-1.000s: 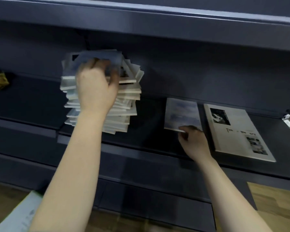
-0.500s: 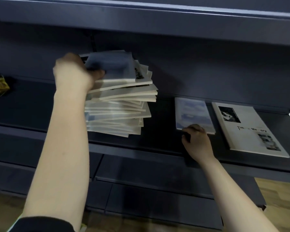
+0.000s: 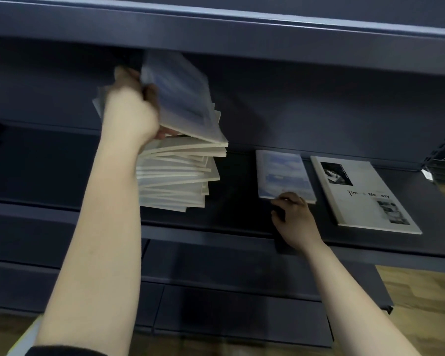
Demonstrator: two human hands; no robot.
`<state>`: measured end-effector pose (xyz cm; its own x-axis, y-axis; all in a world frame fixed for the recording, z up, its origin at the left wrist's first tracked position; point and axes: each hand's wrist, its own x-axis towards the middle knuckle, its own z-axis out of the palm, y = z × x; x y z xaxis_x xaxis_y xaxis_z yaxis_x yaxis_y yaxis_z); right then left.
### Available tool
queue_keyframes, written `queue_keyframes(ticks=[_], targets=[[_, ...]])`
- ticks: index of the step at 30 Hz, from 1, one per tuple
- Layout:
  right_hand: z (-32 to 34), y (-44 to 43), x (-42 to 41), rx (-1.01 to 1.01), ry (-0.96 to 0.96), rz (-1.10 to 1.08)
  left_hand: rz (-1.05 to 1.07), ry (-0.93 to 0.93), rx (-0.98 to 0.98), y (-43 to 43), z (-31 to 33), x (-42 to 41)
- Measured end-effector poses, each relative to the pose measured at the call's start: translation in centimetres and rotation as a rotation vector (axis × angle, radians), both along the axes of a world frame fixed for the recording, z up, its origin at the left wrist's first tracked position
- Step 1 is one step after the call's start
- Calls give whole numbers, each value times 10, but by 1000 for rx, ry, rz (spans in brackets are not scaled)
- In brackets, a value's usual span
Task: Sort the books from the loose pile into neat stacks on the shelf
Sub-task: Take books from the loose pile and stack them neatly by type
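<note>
My left hand (image 3: pixel 132 109) was clamped on the top book (image 3: pixel 183 98) of the loose pile (image 3: pixel 175 176), fingers wrapped over its far edge and thumb under it, so the book was tilted up at the back and clear of the ones beneath on that side. The pile stood on the dark shelf (image 3: pixel 231 214), its pale books fanned out unevenly, edges jutting to the right. My right hand (image 3: pixel 294 219) rested at the shelf's front, its fingertips (image 3: pixel 284 199) touching the near edge of a small blue-covered book (image 3: pixel 283 176) that lay flat, well apart from the pile; the fingers were curled together, though I could not tell whether they pinched the book or only pressed on it. Just beside that book, to the right, lay a larger white book (image 3: pixel 365 196) with a dark photo on its cover, also flat
</note>
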<state>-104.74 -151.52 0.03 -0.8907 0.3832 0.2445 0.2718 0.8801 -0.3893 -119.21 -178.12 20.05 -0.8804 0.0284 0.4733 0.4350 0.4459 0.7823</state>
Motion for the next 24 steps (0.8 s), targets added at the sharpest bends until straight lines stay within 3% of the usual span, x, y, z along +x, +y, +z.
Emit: queue_keyframes(ticks=[3, 10, 12, 15, 18, 24], targets=[[2, 9, 7, -38, -17, -2, -104, 7, 101, 20, -5, 17], [19, 37, 25, -248, 35, 14, -254, 34, 108, 79, -31, 61], [30, 42, 30, -491, 72, -57, -285, 30, 152, 96, -43, 73], [51, 45, 38, -1040, 186, -68, -317, -37, 242, 123, -66, 85], [65, 54, 45, -1335, 258, 17, -353, -144, 328, 147, -92, 89], [74, 63, 47, -1291, 275, -50, -374, -325, 302, 172, -130, 100]])
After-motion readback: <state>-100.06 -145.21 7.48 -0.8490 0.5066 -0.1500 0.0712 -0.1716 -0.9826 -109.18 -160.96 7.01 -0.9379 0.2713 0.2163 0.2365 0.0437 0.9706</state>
